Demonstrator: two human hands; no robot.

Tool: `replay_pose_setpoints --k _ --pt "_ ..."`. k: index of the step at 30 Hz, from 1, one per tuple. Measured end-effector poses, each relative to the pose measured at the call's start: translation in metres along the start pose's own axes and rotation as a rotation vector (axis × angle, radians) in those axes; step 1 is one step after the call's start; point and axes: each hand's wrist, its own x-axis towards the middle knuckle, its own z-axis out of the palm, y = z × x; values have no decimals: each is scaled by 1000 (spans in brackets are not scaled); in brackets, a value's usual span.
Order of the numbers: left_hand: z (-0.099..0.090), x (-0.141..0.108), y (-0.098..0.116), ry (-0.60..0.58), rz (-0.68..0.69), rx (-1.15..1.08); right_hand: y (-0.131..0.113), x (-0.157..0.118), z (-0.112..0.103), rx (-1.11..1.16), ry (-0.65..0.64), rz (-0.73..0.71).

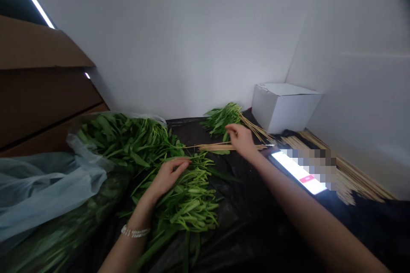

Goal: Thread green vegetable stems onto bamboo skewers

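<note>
My left hand rests on a pile of leafy greens with long pale stems, its thumb and fingertips close together over the cut ends. Whether a stem is between them is hidden. My right hand is over several thin wooden skewers lying on the black plastic. Its fingers are bent and a little apart, with nothing seen in them. Just behind that hand lies a bunch of greens with skewers sticking out to the right.
More greens fill a clear plastic bag on the left, below a cardboard box. A lit phone and bundled skewers lie at right. A white box stands by the wall. Black plastic covers the surface.
</note>
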Motion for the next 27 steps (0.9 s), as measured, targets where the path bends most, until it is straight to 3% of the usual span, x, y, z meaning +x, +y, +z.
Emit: replay_pose_setpoints --k 4,7,11,21,27 --pt "-4 1 -2 179 -53 -63 -28 -9 31 -62 -206 -119" --pt "-5 2 -7 267 -76 -33 -20 -14 45 -282 -311 -74" --pt "-6 3 -15 270 -81 93 1 -27 55 -474 -476 -33" --pt "-2 3 -18 280 -73 170 3 -31 57 -511 -431 -15" --pt "-2 3 -20 289 -68 192 6 -26 70 -531 -418 -67"
